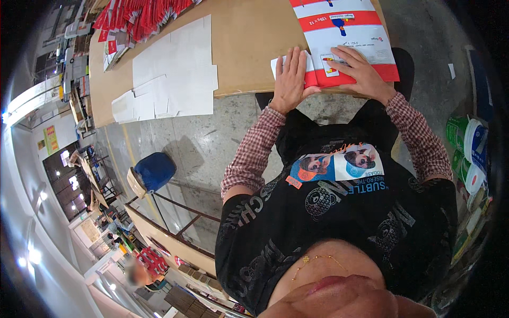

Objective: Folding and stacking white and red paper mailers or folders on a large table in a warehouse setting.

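Note:
A printed red-and-white cardboard sheet (366,47) lies flat on the brown table (249,42), at its near right edge. My left hand (290,79) rests palm down on the sheet's left part, where a narrow red-and-white flap shows folded. Its fingers are stretched out and point away from me. On the sheet's near part lies my right hand (363,74), flat with its fingers extended toward the left. Neither hand is gripping anything. Left of my hands, plain white cardboard sheets (183,63) lie overlapping, some with slits and reaching past the table's near edge.
Many red-and-white folded cardboard pieces (140,18) are bunched at the far left of the table. A blue drum (155,170) stands on the concrete floor to the left. Several plastic tubs (469,140) are at the far right. A person in red (151,261) is in the background.

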Action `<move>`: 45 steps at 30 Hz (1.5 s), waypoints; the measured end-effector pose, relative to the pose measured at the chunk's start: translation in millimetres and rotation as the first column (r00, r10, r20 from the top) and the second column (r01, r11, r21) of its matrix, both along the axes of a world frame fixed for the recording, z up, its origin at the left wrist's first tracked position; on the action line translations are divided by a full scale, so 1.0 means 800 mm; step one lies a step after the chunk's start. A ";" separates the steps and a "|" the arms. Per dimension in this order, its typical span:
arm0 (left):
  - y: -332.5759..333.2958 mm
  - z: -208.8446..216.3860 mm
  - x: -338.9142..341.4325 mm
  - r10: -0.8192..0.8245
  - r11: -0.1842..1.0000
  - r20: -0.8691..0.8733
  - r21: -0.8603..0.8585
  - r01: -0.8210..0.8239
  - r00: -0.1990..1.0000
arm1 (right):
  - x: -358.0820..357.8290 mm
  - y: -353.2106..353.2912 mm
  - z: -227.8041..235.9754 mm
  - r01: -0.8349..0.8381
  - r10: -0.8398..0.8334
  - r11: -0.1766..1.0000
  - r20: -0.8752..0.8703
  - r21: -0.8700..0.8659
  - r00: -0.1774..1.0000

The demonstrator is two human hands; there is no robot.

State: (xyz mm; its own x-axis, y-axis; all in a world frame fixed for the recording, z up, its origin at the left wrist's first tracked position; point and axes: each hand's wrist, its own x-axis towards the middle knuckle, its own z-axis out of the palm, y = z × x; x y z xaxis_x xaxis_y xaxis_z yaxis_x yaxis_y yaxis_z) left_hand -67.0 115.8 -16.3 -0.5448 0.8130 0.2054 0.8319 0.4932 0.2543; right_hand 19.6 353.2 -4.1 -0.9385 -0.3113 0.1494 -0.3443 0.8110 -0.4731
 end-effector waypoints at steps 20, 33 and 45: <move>0.065 -0.019 -0.038 0.364 0.928 0.061 0.065 -0.367 0.930 | 0.072 0.075 0.003 0.310 -0.222 -0.693 0.601 -0.651 0.768; -0.002 0.014 -0.005 0.484 0.553 0.284 0.634 -0.540 0.828 | -0.049 0.164 0.023 0.339 -0.018 0.534 0.391 -0.774 0.920; -0.001 0.002 -0.007 0.619 0.700 0.126 0.360 -0.617 0.775 | -0.518 0.096 -0.034 0.607 -0.577 0.720 0.196 -0.337 0.793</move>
State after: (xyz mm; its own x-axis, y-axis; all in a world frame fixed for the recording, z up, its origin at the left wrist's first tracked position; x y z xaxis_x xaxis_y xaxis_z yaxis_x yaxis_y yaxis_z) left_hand -72.8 115.4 -14.5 -0.8964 0.1585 0.4140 0.3749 0.7694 0.5172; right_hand -395.2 430.3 -31.6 -0.9251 0.3752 0.0584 0.1941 0.5996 -0.7764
